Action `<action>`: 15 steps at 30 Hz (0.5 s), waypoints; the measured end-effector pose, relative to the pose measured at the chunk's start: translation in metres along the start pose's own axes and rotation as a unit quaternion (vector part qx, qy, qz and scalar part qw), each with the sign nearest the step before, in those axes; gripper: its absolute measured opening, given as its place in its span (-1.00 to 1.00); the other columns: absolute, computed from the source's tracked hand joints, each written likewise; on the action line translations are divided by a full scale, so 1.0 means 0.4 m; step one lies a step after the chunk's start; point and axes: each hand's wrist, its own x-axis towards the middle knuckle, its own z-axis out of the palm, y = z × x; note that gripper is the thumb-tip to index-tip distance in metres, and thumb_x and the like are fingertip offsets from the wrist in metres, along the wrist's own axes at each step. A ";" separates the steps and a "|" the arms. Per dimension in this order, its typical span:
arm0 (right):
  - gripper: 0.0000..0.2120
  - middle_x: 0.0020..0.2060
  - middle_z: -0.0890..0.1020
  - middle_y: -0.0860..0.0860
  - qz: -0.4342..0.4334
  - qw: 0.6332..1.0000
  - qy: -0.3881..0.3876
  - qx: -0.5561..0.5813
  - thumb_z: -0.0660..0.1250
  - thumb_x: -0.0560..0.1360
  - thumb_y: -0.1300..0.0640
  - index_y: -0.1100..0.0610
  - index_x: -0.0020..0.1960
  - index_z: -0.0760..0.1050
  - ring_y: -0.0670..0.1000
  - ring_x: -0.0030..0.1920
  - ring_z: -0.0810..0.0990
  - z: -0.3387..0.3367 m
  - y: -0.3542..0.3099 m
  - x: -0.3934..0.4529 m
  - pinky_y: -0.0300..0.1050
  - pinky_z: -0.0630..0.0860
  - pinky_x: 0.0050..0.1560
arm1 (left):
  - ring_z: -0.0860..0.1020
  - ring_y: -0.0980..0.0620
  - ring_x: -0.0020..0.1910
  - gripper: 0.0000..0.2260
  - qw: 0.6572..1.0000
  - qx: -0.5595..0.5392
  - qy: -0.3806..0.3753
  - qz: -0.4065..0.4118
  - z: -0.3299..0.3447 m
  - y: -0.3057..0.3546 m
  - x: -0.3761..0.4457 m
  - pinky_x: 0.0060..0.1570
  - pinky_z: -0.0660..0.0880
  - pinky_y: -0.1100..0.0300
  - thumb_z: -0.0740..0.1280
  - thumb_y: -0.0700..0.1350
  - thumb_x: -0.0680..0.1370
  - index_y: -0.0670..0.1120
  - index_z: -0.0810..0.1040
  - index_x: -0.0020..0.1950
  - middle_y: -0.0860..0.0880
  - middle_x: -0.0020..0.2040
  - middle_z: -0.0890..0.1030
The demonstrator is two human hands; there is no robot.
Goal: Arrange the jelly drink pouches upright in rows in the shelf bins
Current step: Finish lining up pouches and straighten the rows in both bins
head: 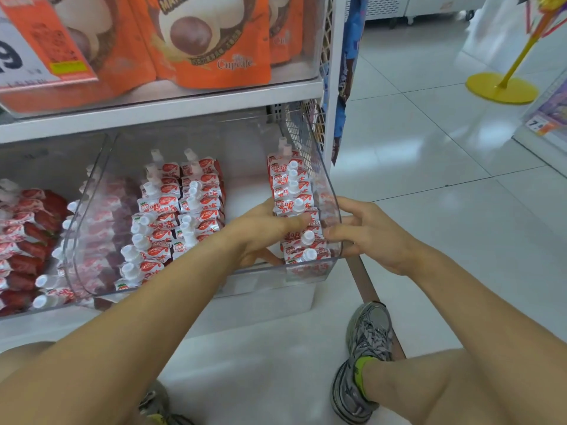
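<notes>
A clear plastic bin (92, 191) sits on the lower shelf, holding red-and-white jelly drink pouches with white caps. Two upright rows (171, 210) fill its left half, and a third row (290, 182) stands along the right wall. A bare strip of bin floor lies between them. My left hand (264, 231) reaches inside the bin and grips the front pouches of the right row, thumb across their tops. My right hand (371, 231) is outside the bin, with its fairly straight fingers pressed against the right wall near the front corner.
A neighbouring bin (27, 240) to the left holds more pouches lying over. Orange snack bags (208, 44) fill the shelf above, behind a price card (36, 41). A yellow stand base (501, 87) is on the tiled floor. My shoe (368, 332) is below the bin.
</notes>
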 end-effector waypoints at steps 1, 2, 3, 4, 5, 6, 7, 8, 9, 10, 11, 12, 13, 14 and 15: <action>-0.52 0.03 0.73 0.06 0.000 1.000 -0.001 0.003 0.33 0.53 0.36 -0.06 0.34 0.49 0.09 0.08 0.70 0.002 0.001 0.001 0.26 0.57 0.17 | 0.60 0.03 0.07 -0.65 1.000 0.015 -0.007 -0.006 0.001 0.005 0.006 0.03 0.56 -0.20 0.42 -0.03 0.51 0.16 0.42 0.24 0.12 0.05 0.65; -0.50 0.03 0.73 0.05 -0.002 1.000 -0.001 0.002 0.32 0.52 0.38 -0.06 0.34 0.49 0.08 0.07 0.70 0.003 0.001 0.003 0.25 0.58 0.17 | 0.60 0.00 0.11 -0.60 1.000 0.023 -0.012 -0.011 0.002 0.011 0.008 0.02 0.56 -0.23 0.42 -0.03 0.51 0.15 0.40 0.30 0.10 0.10 0.65; -0.50 0.03 0.73 0.04 -0.002 1.000 0.002 -0.002 0.32 0.52 0.39 -0.06 0.34 0.49 0.08 0.06 0.70 0.003 0.000 0.006 0.25 0.58 0.16 | 0.60 -0.02 0.12 -0.58 0.999 0.025 -0.015 -0.016 0.000 0.013 0.011 0.02 0.55 -0.25 0.42 -0.03 0.51 0.14 0.39 0.33 0.09 0.11 0.65; -0.50 0.02 0.73 0.03 -0.002 1.000 0.002 -0.004 0.32 0.52 0.38 -0.06 0.35 0.49 0.07 0.06 0.71 0.004 -0.003 0.006 0.24 0.58 0.16 | 0.60 -0.02 0.12 -0.56 0.999 0.022 -0.020 -0.022 -0.003 0.016 0.011 0.02 0.55 -0.26 0.43 -0.03 0.51 0.14 0.38 0.33 0.09 0.11 0.65; -0.51 0.02 0.73 0.02 0.001 1.000 -0.001 -0.005 0.33 0.52 0.35 -0.05 0.35 0.48 0.06 0.05 0.71 0.002 -0.008 0.006 0.24 0.58 0.17 | 0.59 -0.01 0.14 -0.55 0.999 0.022 -0.025 -0.027 -0.006 0.018 0.007 0.02 0.56 -0.24 0.43 -0.02 0.50 0.14 0.38 0.34 0.11 0.12 0.65; -0.53 0.02 0.73 0.01 0.007 1.000 -0.010 -0.006 0.34 0.53 0.32 -0.05 0.36 0.48 0.05 0.05 0.71 0.000 -0.015 0.004 0.23 0.58 0.17 | 0.56 0.00 0.17 -0.53 0.999 0.030 -0.025 -0.030 -0.015 0.015 0.004 0.03 0.57 -0.20 0.44 0.01 0.49 0.15 0.38 0.35 0.13 0.13 0.62; -0.56 0.02 0.73 0.00 0.017 1.000 -0.018 -0.013 0.37 0.54 0.25 -0.07 0.35 0.48 0.03 0.05 0.71 -0.004 -0.020 0.001 0.22 0.58 0.17 | 0.53 0.01 0.19 -0.50 0.998 0.057 -0.015 -0.025 -0.023 0.014 -0.009 0.05 0.57 -0.14 0.44 0.05 0.48 0.14 0.36 0.37 0.15 0.15 0.58; -0.59 0.02 0.73 -0.01 0.028 0.999 -0.020 -0.031 0.41 0.52 0.13 -0.10 0.33 0.48 0.02 0.04 0.71 -0.007 -0.025 -0.003 0.21 0.59 0.16 | 0.50 0.02 0.18 -0.46 0.994 0.112 0.014 -0.007 -0.035 0.014 -0.028 0.09 0.57 -0.06 0.43 0.09 0.48 0.13 0.33 0.41 0.15 0.16 0.52; -0.56 0.04 0.72 -0.03 0.037 0.998 -0.002 -0.057 0.46 0.46 -0.03 -0.13 0.31 0.49 0.01 0.04 0.70 -0.008 -0.030 -0.007 0.18 0.61 0.14 | 0.50 0.03 0.16 -0.43 0.980 0.186 0.067 0.029 -0.050 0.012 -0.050 0.12 0.54 0.02 0.41 0.13 0.47 0.09 0.31 0.43 0.12 0.18 0.49; -0.45 0.06 0.71 -0.03 0.036 0.993 0.056 -0.096 0.49 0.36 -0.16 -0.11 0.31 0.49 -0.01 0.03 0.70 -0.006 -0.037 -0.013 0.14 0.62 0.10 | 0.51 0.05 0.14 -0.42 0.951 0.267 0.138 0.078 -0.070 0.007 -0.070 0.12 0.50 0.11 0.39 0.14 0.48 0.03 0.33 0.44 0.08 0.22 0.50; -0.37 0.08 0.69 -0.03 0.014 0.980 0.147 -0.134 0.51 0.31 -0.21 -0.07 0.32 0.48 -0.03 0.01 0.69 -0.001 -0.043 -0.018 0.06 0.64 0.06 | 0.52 0.08 0.12 -0.47 0.910 0.330 0.213 0.132 -0.094 0.001 -0.094 0.09 0.45 0.20 0.38 0.13 0.49 -0.01 0.38 0.40 0.05 0.23 0.52; -0.39 0.05 0.67 -0.04 -0.041 0.954 0.252 -0.155 0.53 0.34 -0.18 -0.02 0.31 0.49 -0.07 -0.03 0.67 0.008 -0.052 -0.022 -0.02 0.64 0.01 | 0.52 0.10 0.09 -0.55 0.874 0.361 0.273 0.178 -0.122 -0.005 -0.122 0.03 0.40 0.24 0.37 0.10 0.50 -0.03 0.45 0.34 0.03 0.22 0.54; -0.50 -0.01 0.66 -0.05 -0.124 0.920 0.337 -0.154 0.52 0.40 -0.09 0.02 0.27 0.51 -0.09 -0.08 0.66 0.028 -0.067 -0.029 -0.10 0.63 -0.05 | 0.52 0.09 0.06 -0.60 0.849 0.373 0.317 0.199 -0.153 -0.014 -0.144 0.00 0.39 0.24 0.36 0.07 0.50 -0.04 0.49 0.30 0.00 0.20 0.56; -0.63 -0.09 0.65 -0.06 -0.205 0.892 0.378 -0.137 0.50 0.45 0.01 0.05 0.21 0.54 -0.11 -0.12 0.65 0.058 -0.089 -0.037 -0.16 0.62 -0.10 | 0.53 0.06 0.06 -0.61 0.836 0.386 0.339 0.193 -0.187 -0.026 -0.158 0.00 0.41 0.21 0.35 0.07 0.50 -0.06 0.51 0.28 -0.03 0.18 0.57; -0.74 -0.14 0.65 -0.05 -0.261 0.882 0.374 -0.116 0.47 0.48 0.10 0.07 0.15 0.55 -0.10 -0.16 0.65 0.097 -0.110 -0.039 -0.21 0.61 -0.15 | 0.54 0.00 0.07 -0.59 0.832 0.409 0.340 0.157 -0.216 -0.035 -0.172 0.02 0.45 0.16 0.35 0.10 0.50 -0.08 0.50 0.28 -0.06 0.18 0.57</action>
